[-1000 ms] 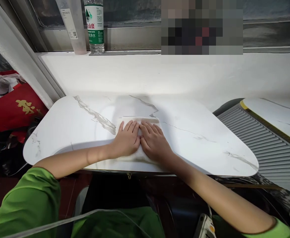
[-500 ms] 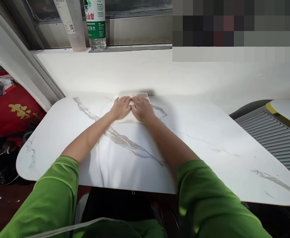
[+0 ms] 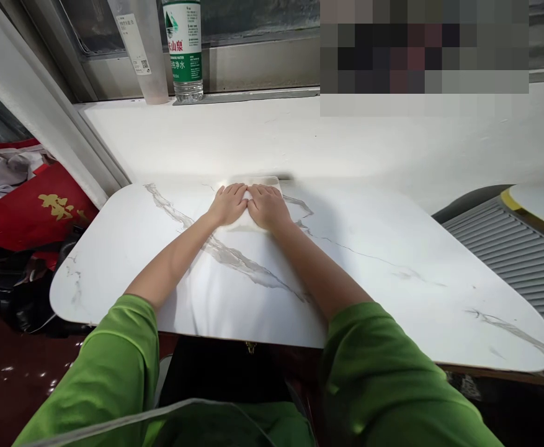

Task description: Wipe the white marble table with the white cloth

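A folded white cloth lies at the far edge of the white marble table, against the white wall below the sill. My left hand and my right hand rest side by side on top of it, palms down, fingers stretched out flat and touching each other. Both arms reach straight out across the table. Most of the cloth is hidden under my hands.
A green-labelled water bottle and a tall clear tube stand on the window sill behind. Red fabric is piled at the left. A grey ribbed panel and another tabletop sit at the right.
Both hands slid the cloth from the near edge of the table to the far edge, arms now fully extended. Since half a second ago they have stayed put.
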{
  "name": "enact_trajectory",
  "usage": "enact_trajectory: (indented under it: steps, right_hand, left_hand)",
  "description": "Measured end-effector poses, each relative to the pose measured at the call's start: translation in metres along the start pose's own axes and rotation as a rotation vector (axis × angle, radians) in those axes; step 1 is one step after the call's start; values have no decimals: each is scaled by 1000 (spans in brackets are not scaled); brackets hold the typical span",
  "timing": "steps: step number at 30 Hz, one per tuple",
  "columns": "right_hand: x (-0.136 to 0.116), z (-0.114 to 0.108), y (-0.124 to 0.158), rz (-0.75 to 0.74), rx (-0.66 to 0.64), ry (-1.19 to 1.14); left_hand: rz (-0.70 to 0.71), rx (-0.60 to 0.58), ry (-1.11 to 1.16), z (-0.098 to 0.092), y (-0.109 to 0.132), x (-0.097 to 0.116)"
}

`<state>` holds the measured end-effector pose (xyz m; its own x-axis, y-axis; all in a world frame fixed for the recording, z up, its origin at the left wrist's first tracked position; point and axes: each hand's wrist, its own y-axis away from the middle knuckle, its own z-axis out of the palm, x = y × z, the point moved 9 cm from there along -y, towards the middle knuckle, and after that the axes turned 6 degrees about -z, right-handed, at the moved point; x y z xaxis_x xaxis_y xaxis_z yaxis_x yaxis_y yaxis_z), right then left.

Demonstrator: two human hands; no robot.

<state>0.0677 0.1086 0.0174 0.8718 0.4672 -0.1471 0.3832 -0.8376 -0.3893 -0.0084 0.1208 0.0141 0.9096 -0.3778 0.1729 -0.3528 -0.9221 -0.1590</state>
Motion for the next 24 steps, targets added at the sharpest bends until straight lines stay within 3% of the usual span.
enact_trajectory:
  steps: [4, 13, 16, 20, 24]
  right_hand:
    - [-23, -10, 33, -35, -18, 32]
    - [-93, -46, 144, -60, 14, 79]
    - [-114, -55, 168, -104, 46, 65]
    - [-126, -58, 174, -123, 64, 19]
    - [-120, -51, 154, -134, 64, -32]
  left_hand:
    - [-10, -21, -2, -6, 41, 13]
    - [69, -17, -1, -20, 169, 58]
    - [68, -22, 0, -27, 200, 66]
    - [46, -84, 25, -30, 215, 64]
    - [-3, -93, 45, -28, 201, 48]
